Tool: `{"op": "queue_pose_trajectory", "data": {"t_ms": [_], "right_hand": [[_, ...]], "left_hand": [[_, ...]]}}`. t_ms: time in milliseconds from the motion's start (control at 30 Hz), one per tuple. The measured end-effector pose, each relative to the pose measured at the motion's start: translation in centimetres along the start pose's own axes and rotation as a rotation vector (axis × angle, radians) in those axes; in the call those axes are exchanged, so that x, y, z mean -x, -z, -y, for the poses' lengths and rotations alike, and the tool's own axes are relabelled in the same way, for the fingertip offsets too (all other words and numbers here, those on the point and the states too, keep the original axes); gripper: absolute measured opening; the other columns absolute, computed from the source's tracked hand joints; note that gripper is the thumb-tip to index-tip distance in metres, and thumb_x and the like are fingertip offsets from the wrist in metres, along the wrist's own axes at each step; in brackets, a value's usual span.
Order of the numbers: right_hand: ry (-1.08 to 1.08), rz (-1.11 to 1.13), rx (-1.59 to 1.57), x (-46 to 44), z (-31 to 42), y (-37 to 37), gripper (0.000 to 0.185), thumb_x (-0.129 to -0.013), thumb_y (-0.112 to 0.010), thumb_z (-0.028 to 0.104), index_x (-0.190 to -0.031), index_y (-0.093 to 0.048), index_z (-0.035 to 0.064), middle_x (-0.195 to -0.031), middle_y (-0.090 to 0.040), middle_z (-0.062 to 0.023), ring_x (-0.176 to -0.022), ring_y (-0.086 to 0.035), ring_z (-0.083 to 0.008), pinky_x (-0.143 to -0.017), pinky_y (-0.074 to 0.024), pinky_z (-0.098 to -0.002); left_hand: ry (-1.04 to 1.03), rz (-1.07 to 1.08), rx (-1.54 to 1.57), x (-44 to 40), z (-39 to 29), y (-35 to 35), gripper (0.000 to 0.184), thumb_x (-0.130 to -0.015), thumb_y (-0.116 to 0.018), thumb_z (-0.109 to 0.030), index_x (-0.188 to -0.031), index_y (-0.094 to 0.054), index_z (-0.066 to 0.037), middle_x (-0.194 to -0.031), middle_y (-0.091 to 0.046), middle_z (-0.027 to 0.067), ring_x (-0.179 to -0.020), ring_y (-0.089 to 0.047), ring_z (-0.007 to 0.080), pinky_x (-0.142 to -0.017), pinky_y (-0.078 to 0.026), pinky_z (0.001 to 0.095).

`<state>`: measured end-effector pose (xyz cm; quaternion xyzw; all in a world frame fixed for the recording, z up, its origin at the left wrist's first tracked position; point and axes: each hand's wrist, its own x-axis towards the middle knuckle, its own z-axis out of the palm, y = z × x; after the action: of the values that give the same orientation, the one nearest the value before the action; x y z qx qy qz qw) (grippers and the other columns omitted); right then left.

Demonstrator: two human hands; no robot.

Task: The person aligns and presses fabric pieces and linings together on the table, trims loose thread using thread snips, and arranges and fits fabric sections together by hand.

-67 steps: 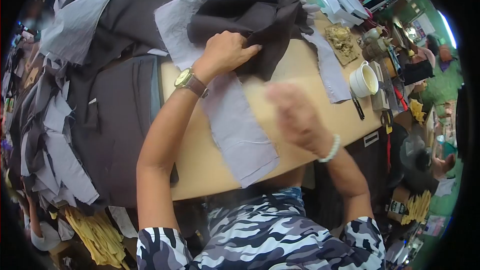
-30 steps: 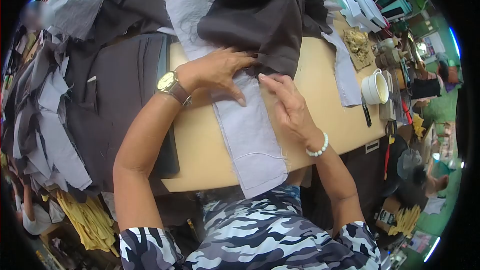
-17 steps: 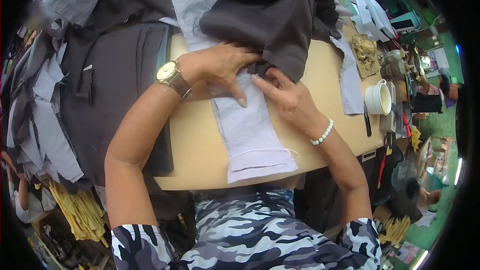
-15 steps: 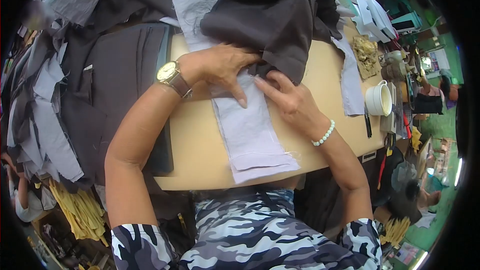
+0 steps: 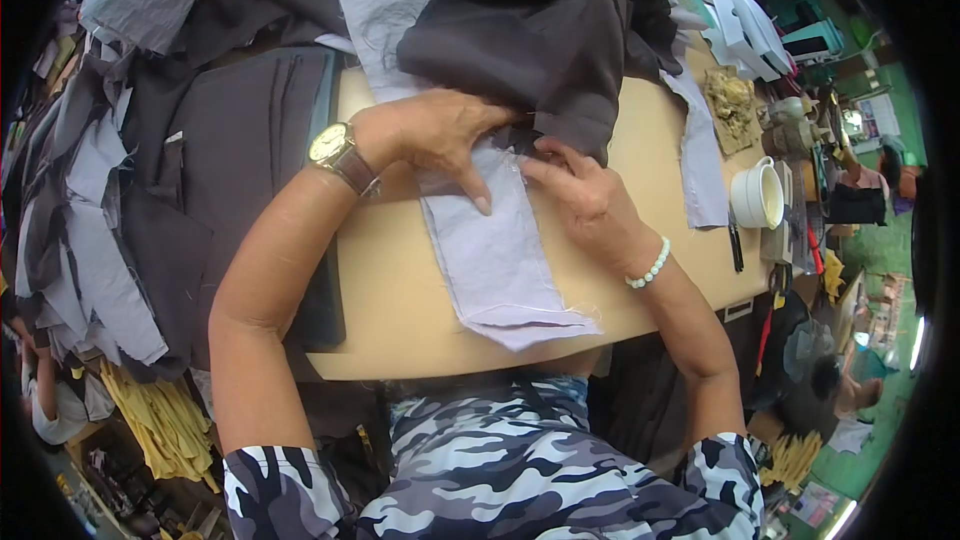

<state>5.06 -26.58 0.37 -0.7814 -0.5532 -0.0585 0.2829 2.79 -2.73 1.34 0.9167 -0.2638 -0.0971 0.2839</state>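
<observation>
My left hand (image 5: 445, 135), with a watch at the wrist, lies flat across the upper part of a pale lilac cloth strip (image 5: 495, 260). Its thumb is spread away, and the fingertips reach the edge of the dark brown fabric (image 5: 520, 40). On the other side, my right hand (image 5: 588, 195) has its fingers bent around the lower corner of the dark fabric, where it meets the strip. That index finger touches the strip's right edge. The strip runs toward me in layers with frayed ends. Exactly how the two cloths join under the fingers is hidden.
Stacked dark fabric panels (image 5: 245, 140) lie at left beside pale cloth pieces (image 5: 100, 270). A white cup (image 5: 757, 196), a black pen (image 5: 736, 245) and another pale strip (image 5: 703, 160) are at right on the tan table (image 5: 390, 290). Another person's arm (image 5: 46, 380) shows at far left.
The lilac strip's near end has shifted slightly up, away from the table's front edge, and its layers are now folded more unevenly. My right hand has moved slightly right; my left hand stays nearly still.
</observation>
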Motion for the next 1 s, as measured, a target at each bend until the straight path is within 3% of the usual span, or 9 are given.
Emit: {"op": "queue_pose_trajectory", "data": {"t_ms": [200,300,400,500,600,700,900,1000], "right_hand": [[-0.020,-0.002,0.032,-0.9,0.7,-0.2,0.042,-0.074,-0.055,-0.003,-0.110,-0.064,0.0171,-0.111,-0.061,-0.0150,-0.084,-0.065,-0.0298,-0.067,-0.0525,-0.0349],[-0.131,0.145,-0.022,-0.9,1.1,0.3,0.045,-0.075,-0.050,-0.010,-0.112,-0.064,0.0120,-0.109,-0.060,-0.0178,-0.098,-0.062,-0.0306,-0.079,-0.0508,-0.0319],[-0.221,0.132,-0.305,-0.2,-0.3,-0.1,0.044,-0.075,-0.049,-0.010,-0.111,-0.065,0.0115,-0.110,-0.060,-0.0164,-0.099,-0.062,-0.0285,-0.079,-0.0498,-0.0308],[-0.187,-0.034,-0.289,-0.5,0.3,-0.9,0.042,-0.074,-0.051,-0.006,-0.108,-0.065,0.0136,-0.103,-0.062,-0.0165,-0.081,-0.064,-0.0326,-0.071,-0.0513,-0.0353],[-0.160,-0.018,-0.149,-0.3,1.1,-0.7,0.042,-0.075,-0.050,-0.006,-0.109,-0.065,0.0128,-0.101,-0.062,-0.0184,-0.083,-0.064,-0.0334,-0.074,-0.0507,-0.0347],[-0.137,-0.080,-0.295,0.5,0.1,-0.9,0.041,-0.075,-0.050,-0.006,-0.109,-0.065,0.0115,-0.103,-0.061,-0.0198,-0.083,-0.064,-0.0345,-0.075,-0.0504,-0.0352],[-0.129,-0.056,-0.233,0.2,0.4,-0.9,0.038,-0.074,-0.052,-0.005,-0.105,-0.066,0.0087,-0.104,-0.060,-0.0177,-0.082,-0.064,-0.0330,-0.074,-0.0504,-0.0347],[-0.147,0.010,-0.330,-0.1,0.1,-0.4,0.042,-0.072,-0.047,-0.013,-0.103,-0.067,0.0064,-0.107,-0.058,-0.0177,-0.086,-0.062,-0.0292,-0.077,-0.0477,-0.0299]], "left_hand": [[0.066,0.073,0.034,0.0,-0.9,0.7,0.092,-0.048,-0.085,-0.047,-0.122,-0.052,-0.002,-0.096,-0.064,0.0208,-0.093,-0.061,0.0345,-0.078,-0.048,0.0378],[0.101,0.137,0.028,-0.1,-1.3,1.2,0.094,-0.051,-0.083,-0.048,-0.123,-0.050,0.002,-0.103,-0.063,0.0234,-0.099,-0.061,0.0338,-0.083,-0.048,0.0362],[0.078,0.100,0.024,-0.1,-0.8,0.8,0.094,-0.050,-0.083,-0.048,-0.122,-0.051,0.003,-0.101,-0.064,0.0227,-0.097,-0.062,0.0341,-0.081,-0.049,0.0362],[0.149,0.137,0.015,0.0,-1.5,1.1,0.092,-0.050,-0.083,-0.048,-0.122,-0.051,0.001,-0.101,-0.064,0.0220,-0.097,-0.061,0.0344,-0.081,-0.048,0.0370],[0.109,0.101,0.039,0.1,-0.6,0.4,0.091,-0.050,-0.083,-0.049,-0.122,-0.052,-0.002,-0.102,-0.063,0.0215,-0.098,-0.060,0.0347,-0.081,-0.047,0.0389],[0.107,0.080,-0.007,0.1,-0.8,0.6,0.092,-0.050,-0.083,-0.049,-0.121,-0.052,0.000,-0.103,-0.063,0.0220,-0.100,-0.059,0.0351,-0.082,-0.047,0.0390],[0.138,0.119,0.004,-0.1,-1.1,0.8,0.093,-0.051,-0.082,-0.049,-0.123,-0.050,0.001,-0.104,-0.063,0.0225,-0.102,-0.059,0.0350,-0.086,-0.047,0.0383],[0.135,0.114,-0.013,0.0,-1.0,0.7,0.092,-0.052,-0.082,-0.049,-0.123,-0.051,0.001,-0.105,-0.063,0.0221,-0.102,-0.059,0.0350,-0.086,-0.047,0.0384]]}}
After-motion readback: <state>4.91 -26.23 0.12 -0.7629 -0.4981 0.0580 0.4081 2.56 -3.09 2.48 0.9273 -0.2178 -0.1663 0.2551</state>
